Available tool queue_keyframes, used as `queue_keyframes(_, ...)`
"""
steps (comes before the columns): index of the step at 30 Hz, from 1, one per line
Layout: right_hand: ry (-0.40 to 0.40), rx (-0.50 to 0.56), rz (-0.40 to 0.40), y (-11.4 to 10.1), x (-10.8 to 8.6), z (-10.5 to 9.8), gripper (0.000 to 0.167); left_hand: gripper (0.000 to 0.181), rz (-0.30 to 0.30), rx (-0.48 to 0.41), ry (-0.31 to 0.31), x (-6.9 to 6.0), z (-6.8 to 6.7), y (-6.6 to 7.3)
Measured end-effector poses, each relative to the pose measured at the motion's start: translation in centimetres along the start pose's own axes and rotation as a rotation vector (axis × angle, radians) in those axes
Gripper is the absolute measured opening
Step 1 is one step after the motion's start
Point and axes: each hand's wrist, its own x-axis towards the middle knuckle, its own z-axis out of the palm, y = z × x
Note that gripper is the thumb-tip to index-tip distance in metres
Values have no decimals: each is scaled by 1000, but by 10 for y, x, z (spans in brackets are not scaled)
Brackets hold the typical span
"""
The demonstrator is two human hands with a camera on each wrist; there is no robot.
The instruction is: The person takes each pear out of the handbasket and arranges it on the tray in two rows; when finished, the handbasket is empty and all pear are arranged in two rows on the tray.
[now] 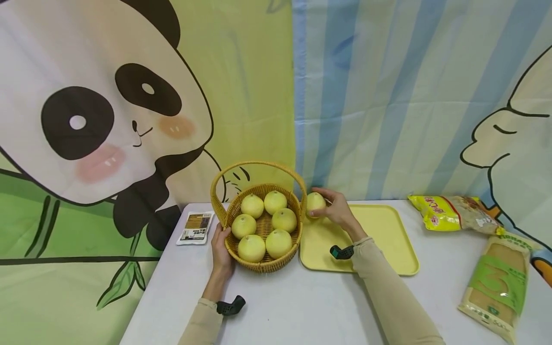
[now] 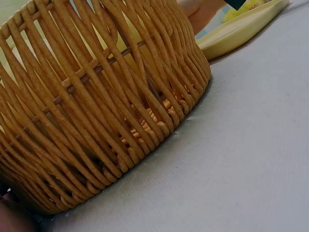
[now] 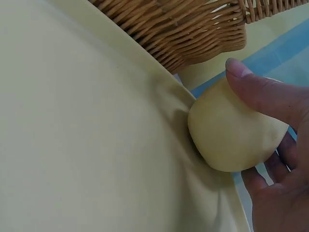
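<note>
A wicker basket (image 1: 262, 266) with a tall arched handle stands on the table, holding several round pale yellow fruits (image 1: 252, 248). My left hand (image 1: 222, 256) holds the basket's left side at the rim; in the left wrist view the woven wall (image 2: 96, 106) fills much of the picture. Another pale yellow fruit (image 3: 231, 128) is gripped between the thumb and fingers of my right hand (image 1: 338, 211), at the far left corner of the yellow tray (image 1: 388, 239). In the right wrist view this fruit is at the tray's edge, close to the basket.
A small white-and-brown packet (image 1: 195, 228) lies left of the basket. On the right are a yellow and red food bag (image 1: 453, 213) and a green-labelled pack (image 1: 498, 282). A printed curtain (image 1: 254, 96) hangs behind the white table (image 1: 293, 306).
</note>
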Motion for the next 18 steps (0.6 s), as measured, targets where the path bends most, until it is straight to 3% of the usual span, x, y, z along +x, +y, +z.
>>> queue_keyframes(11,-42,-13,-12,-5,-10,1,88,54,11,-3,-7,0,0,0)
queue_keyframes(18,-13,-59,-94,-28,-26,-12,83,55,16,6,-13,1,-1,-1)
